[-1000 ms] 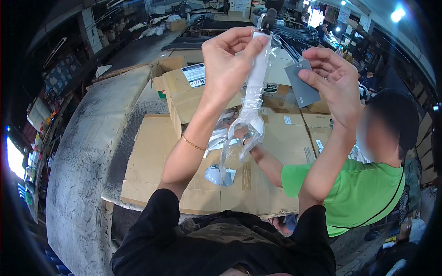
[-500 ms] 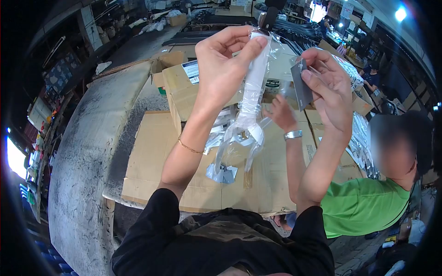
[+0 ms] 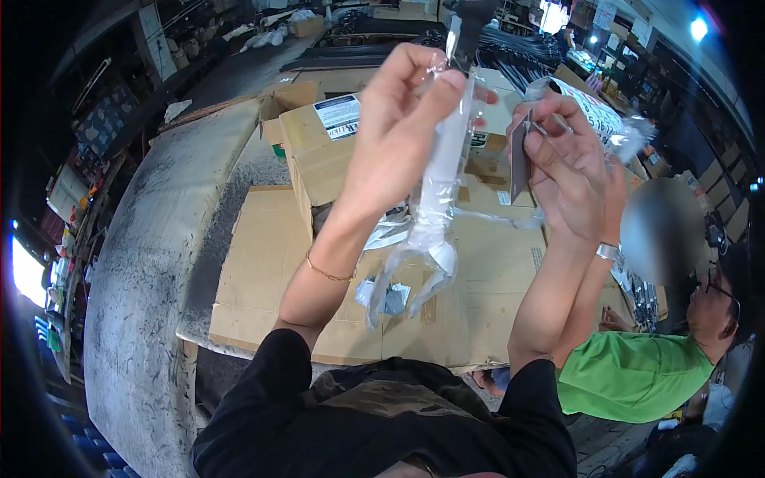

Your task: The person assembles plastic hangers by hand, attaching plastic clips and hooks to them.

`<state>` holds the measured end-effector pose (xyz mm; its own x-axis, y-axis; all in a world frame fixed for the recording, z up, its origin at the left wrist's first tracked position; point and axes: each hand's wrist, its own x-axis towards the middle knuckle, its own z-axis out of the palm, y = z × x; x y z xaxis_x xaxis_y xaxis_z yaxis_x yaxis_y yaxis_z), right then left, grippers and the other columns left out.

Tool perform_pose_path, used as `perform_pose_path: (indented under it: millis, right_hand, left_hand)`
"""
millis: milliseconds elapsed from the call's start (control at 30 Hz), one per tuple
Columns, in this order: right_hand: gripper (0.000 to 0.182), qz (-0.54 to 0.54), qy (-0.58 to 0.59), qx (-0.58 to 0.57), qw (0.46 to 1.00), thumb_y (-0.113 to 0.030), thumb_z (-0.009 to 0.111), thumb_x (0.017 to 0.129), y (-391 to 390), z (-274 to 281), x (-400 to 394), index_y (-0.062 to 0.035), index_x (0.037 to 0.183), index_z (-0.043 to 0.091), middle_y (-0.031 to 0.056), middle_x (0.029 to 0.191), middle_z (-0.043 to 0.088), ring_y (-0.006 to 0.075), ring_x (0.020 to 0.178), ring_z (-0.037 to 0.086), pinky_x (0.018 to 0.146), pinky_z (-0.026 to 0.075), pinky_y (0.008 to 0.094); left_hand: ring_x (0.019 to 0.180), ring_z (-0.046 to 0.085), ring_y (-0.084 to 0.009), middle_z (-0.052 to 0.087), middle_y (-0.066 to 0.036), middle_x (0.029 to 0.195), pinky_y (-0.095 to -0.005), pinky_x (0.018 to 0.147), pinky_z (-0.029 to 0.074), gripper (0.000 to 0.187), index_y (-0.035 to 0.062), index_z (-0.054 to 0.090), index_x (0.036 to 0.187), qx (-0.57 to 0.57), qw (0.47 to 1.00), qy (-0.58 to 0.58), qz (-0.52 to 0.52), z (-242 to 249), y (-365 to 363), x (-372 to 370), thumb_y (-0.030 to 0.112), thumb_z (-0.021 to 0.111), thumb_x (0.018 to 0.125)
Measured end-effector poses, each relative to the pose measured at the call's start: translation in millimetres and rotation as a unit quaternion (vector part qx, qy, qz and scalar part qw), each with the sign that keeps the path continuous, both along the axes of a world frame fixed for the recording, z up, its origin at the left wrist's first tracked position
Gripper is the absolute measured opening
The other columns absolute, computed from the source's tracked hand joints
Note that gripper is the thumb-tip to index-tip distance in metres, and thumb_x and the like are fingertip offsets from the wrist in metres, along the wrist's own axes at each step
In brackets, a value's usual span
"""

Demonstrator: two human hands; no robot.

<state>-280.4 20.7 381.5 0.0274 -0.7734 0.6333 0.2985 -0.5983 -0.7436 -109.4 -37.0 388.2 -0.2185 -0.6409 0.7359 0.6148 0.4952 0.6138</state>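
Observation:
My left hand [image 3: 410, 119] is closed around a black strap [image 3: 468, 36] with a white strip and clear plastic wrapping [image 3: 437, 191]. Its upper end rises above my fingers, and the loose, split plastic hangs over the cardboard. Held up to the right, my right hand [image 3: 566, 159] pinches a dark grey hang tag [image 3: 519, 155] between thumb and fingers, close to the strap but apart from it. Below the hanging plastic, several small grey tags [image 3: 390, 296] lie in a pile on the flat cardboard [image 3: 335, 319].
An open cardboard box [image 3: 319, 155] stands behind my left forearm, with white strips at its front. At right, a co-worker in a green shirt [image 3: 637, 374] reaches up behind my right arm, near a printed plastic bag [image 3: 594, 111]. Black straps [image 3: 526, 52] are heaped at the back.
The co-worker's hand has moved from between my hands to behind my right hand. My left hand has lowered slightly, and the hanging plastic has swung down. Both holds remain.

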Motion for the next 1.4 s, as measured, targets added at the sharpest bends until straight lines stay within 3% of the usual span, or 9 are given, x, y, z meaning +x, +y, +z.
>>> perform_pose_path:
  millis: [67,300,400,600,833,1067,1200,1300,1400]
  right_hand:
    - [0.031,-0.030,0.012,-0.025,0.999,0.002,0.065,0.082,-2.2,-4.7,2.9,0.0018,0.110,0.053,0.0069,0.100,0.059,0.0127,0.092,0.058,0.080,0.047,0.0239]
    - [0.020,-0.184,0.078,-0.106,0.974,-0.001,0.068,0.082,8.6,-6.4,20.3,0.0038,0.100,0.060,0.0077,0.095,0.062,0.0115,0.084,0.058,0.075,0.046,0.0217]
    - [0.018,-0.238,0.066,-0.159,0.956,0.003,0.065,0.083,4.5,-8.9,26.0,0.0052,0.100,0.061,0.0086,0.094,0.062,0.0117,0.084,0.058,0.073,0.046,0.0218]
    - [0.014,-0.296,0.098,-0.214,0.926,0.007,0.062,0.083,-1.3,-19.9,27.6,0.0053,0.096,0.063,0.0104,0.096,0.063,0.0137,0.087,0.059,0.076,0.047,0.0231]
    - [0.014,-0.274,0.012,-0.164,0.948,0.012,0.063,0.079,-1.5,-23.5,41.3,0.0037,0.090,0.066,0.0101,0.094,0.064,0.0144,0.085,0.059,0.075,0.047,0.0245]
    - [0.019,-0.404,0.145,-0.274,0.861,0.011,0.068,0.072,-7.1,-23.6,37.4,0.0013,0.089,0.067,0.0089,0.088,0.064,0.0165,0.077,0.060,0.067,0.047,0.0243]
    - [0.021,-0.470,0.215,-0.346,0.783,0.011,0.070,0.068,-9.7,-19.6,34.1,-0.0004,0.086,0.067,0.0083,0.083,0.064,0.0182,0.073,0.058,0.059,0.045,0.0250]
    - [0.022,-0.484,0.260,-0.405,0.731,0.010,0.069,0.065,-9.6,-15.3,34.6,0.0005,0.084,0.064,0.0089,0.080,0.063,0.0200,0.070,0.058,0.058,0.044,0.0258]
    - [0.020,-0.480,0.267,-0.424,0.721,0.009,0.068,0.065,-13.5,-18.2,35.6,0.0016,0.082,0.060,0.0098,0.077,0.062,0.0214,0.068,0.058,0.058,0.046,0.0266]
  left_hand:
    - [0.080,0.063,-0.0182,0.062,-0.014,0.090,-0.0266,0.062,0.051,0.012,0.0034,0.039,0.100,0.072,0.993,0.013,-0.096,-3.5,8.1,-5.2,0.010,0.047,0.094]
    - [0.067,0.056,-0.0173,0.059,-0.017,0.086,-0.0270,0.047,0.042,0.020,0.0078,0.030,0.098,0.140,0.972,0.003,-0.191,-13.2,3.4,0.4,0.006,0.048,0.090]
    - [0.063,0.052,-0.0134,0.056,-0.011,0.083,-0.0243,0.045,0.035,0.026,0.0067,0.034,0.101,0.148,0.962,0.056,-0.221,-14.8,8.8,-2.5,0.005,0.054,0.085]
    - [0.053,0.044,-0.0058,0.052,0.001,0.072,-0.0207,0.044,0.030,0.020,0.0004,0.057,0.098,0.134,0.967,-0.022,-0.214,-22.4,11.6,0.3,0.006,0.065,0.081]
    - [0.053,0.039,-0.0026,0.056,0.001,0.071,-0.0187,0.044,0.027,0.018,-0.0026,0.062,0.100,0.121,0.986,-0.063,-0.098,-21.8,17.4,0.2,0.004,0.063,0.084]
    - [0.061,0.051,-0.0009,0.065,-0.001,0.081,-0.0160,0.049,0.037,0.018,0.0010,0.067,0.097,0.021,0.987,-0.139,0.082,-22.6,17.9,3.3,0.007,0.072,0.080]
    - [0.064,0.052,-0.0023,0.064,0.000,0.080,-0.0167,0.055,0.041,0.017,0.0002,0.067,0.094,-0.039,0.984,-0.124,0.118,-26.8,10.7,-2.4,0.006,0.072,0.079]
    - [0.058,0.046,-0.0017,0.057,-0.001,0.073,-0.0195,0.050,0.035,0.014,-0.0049,0.066,0.084,-0.043,0.987,-0.078,0.130,-27.2,10.1,-4.0,0.003,0.070,0.074]
    - [0.058,0.046,-0.0015,0.057,-0.001,0.072,-0.0193,0.050,0.035,0.012,-0.0054,0.064,0.080,-0.028,0.990,-0.075,0.115,-29.4,10.4,-4.3,0.003,0.068,0.073]
